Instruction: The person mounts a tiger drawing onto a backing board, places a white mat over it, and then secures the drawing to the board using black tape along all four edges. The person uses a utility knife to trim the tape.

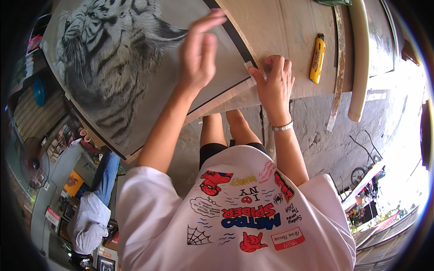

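A large grey drawing of a tiger point(113, 58) with a dark border lies on a brown board point(289, 27). My left hand point(199, 54) hovers over its right part, slightly blurred, fingers stretched out and nothing in them. At the drawing's near right corner sits a small pale piece of tape point(248, 66). My right hand point(275, 86) rests on the board there, its thumb at the tape and its bent fingers apart from the thumb. To its right lies a yellow utility knife point(318, 59).
A worn wooden strip point(338, 67) and a long cream-coloured roll point(360, 58) lie to the right. Grey concrete floor point(312, 117) shows below the board. At the lower left are another person in a grey top point(89, 221) and a fan point(34, 163).
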{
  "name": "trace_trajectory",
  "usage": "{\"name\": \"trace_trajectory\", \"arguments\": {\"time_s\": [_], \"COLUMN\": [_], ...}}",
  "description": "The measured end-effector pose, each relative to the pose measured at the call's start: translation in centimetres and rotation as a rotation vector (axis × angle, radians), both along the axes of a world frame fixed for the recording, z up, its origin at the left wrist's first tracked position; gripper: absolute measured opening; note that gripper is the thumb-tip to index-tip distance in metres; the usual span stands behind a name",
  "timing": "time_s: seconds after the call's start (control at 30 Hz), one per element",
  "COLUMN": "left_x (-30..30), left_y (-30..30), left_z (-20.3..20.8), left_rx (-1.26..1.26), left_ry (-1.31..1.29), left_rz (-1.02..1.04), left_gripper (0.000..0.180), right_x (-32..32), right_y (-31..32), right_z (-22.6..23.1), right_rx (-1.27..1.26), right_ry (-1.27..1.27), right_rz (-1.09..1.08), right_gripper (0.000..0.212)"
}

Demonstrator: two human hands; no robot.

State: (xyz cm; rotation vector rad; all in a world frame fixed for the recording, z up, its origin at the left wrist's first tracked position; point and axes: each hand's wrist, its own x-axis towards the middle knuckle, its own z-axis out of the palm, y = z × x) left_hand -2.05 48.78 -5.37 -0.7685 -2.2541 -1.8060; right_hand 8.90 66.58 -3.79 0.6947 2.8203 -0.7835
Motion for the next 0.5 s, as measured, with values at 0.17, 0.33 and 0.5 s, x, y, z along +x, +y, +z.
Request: {"name": "trace_trajectory", "arguments": {"time_s": [0.17, 0.33, 0.5], "left_x": [2.7, 7.5, 9.1], "left_y": [-7.7, -10.9, -9.6], "left_z": [1.7, 2.1, 1.0], "left_rx": [-0.143, -0.437, -0.473], "left_ry": [0.031, -0.033, -0.059], "left_rz": [0.48, 0.503, 0.413], "left_gripper": [0.03, 0.03, 0.03], "right_x": [-0.7, -0.7, -0.4], "right_y": [0.0, -0.2, -0.2], "right_z": [-0.4, 0.3, -1.1], "right_rx": [-0.012, -0.022, -0.002], "right_ry": [0.119, -0.049, 0.089], "right_rz": [0.061, -0.001, 0.055], "right_gripper": [0.045, 0.045, 0.046]}}
